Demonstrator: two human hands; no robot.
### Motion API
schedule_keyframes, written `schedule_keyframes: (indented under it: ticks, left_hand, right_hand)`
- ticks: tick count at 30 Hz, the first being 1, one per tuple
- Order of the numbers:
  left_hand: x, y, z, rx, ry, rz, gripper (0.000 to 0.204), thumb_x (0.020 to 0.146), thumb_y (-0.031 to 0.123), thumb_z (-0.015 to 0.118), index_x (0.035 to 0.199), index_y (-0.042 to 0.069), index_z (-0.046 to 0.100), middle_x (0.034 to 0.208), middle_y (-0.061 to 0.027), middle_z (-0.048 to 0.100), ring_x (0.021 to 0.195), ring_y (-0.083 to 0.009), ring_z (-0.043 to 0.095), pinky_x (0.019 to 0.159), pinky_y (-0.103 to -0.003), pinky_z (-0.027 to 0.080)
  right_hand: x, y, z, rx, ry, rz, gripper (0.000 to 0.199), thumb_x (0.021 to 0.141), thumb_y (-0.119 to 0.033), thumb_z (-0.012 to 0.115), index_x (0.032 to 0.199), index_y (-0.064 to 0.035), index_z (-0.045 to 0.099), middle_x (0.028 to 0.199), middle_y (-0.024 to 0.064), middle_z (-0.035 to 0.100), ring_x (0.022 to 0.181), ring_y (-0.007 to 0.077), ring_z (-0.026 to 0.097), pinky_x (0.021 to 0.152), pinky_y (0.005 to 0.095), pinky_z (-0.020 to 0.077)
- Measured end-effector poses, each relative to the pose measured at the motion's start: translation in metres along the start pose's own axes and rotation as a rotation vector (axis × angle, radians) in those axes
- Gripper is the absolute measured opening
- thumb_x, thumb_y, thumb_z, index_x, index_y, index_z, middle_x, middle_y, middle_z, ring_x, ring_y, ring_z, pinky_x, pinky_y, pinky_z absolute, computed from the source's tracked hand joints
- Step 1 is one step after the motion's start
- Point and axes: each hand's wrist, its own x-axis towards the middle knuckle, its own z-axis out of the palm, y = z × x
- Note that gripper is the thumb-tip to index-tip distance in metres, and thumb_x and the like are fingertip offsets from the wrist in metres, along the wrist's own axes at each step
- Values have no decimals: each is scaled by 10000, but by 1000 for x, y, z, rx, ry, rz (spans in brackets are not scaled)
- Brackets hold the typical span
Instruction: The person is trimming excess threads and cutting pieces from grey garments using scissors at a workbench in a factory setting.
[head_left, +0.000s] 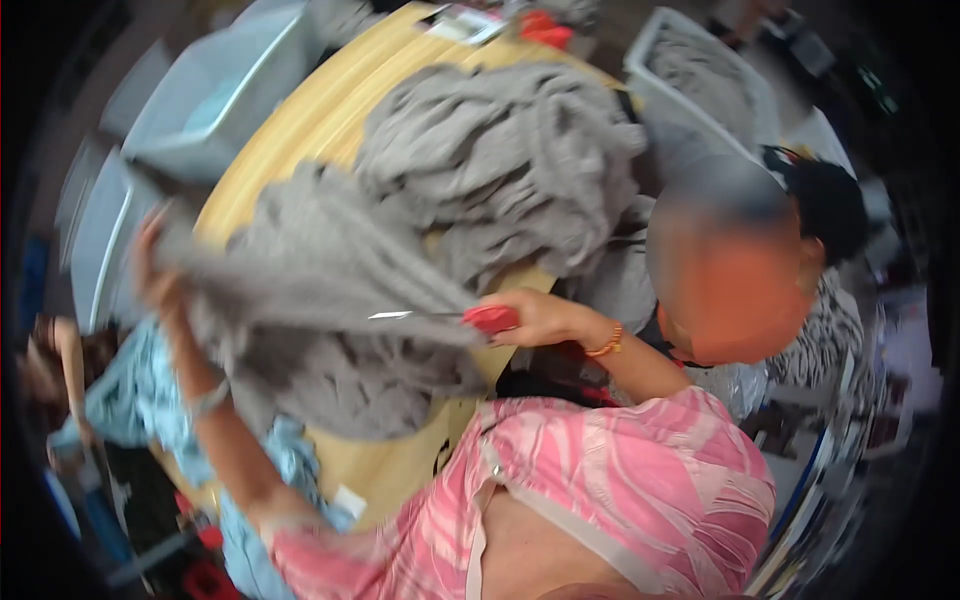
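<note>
A stretch of grey knit fabric [310,275] is pulled taut between my two raised hands, above the table. On the left, my left hand [160,265] grips one end; motion blurs its fingers. My right hand [545,317] is closed around a red-handled pair of thread snips [490,318], whose thin metal blade points left across the cloth. The fabric's right end reaches that hand too, but I cannot tell whether the fingers pinch it. Beneath lies more grey cloth [370,385], and a large crumpled grey pile [500,150] sits just beyond.
The wooden table [330,100] curves away ahead. White plastic bins [215,90] stand along its left; another bin [700,75] at far right holds grey cloth. Light blue fabric [150,390] hangs at the left edge. A person in an orange mask [745,300] is close at right.
</note>
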Motion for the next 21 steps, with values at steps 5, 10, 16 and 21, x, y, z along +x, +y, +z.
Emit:
schedule_keyframes:
  ticks: [5,10,16,21]
  left_hand:
    - [-78,57,163,-15,-424,-544,650,810,171,660,1380,47,373,1413,-251,356,1321,-377,339,1091,-409,295]
    - [-181,93,181,174,-322,-637,576,820,155,677,1317,-8,434,1249,-215,512,1172,-324,502,1003,-384,400]
    - [-212,65,176,-614,150,-1627,454,857,237,659,1186,-29,494,1010,-154,620,780,-255,647,677,-340,553]
    - [-183,81,199,-959,190,-1942,349,878,251,642,1060,-25,532,1001,-169,619,839,-279,641,716,-404,564]
  right_hand:
    - [-29,68,3,-100,-99,217,465,746,-52,712,1192,-20,584,1068,78,666,962,113,596,870,277,471]
    - [-48,103,-7,-183,-19,336,410,767,-93,705,1149,6,595,964,77,687,828,103,613,782,278,493]
    - [-31,82,-15,-298,35,250,340,802,-210,695,1077,-22,624,900,130,683,788,214,649,740,315,490]
    - [-11,68,-6,-328,204,71,300,811,-168,680,1080,-48,623,928,162,664,860,293,655,778,337,497]
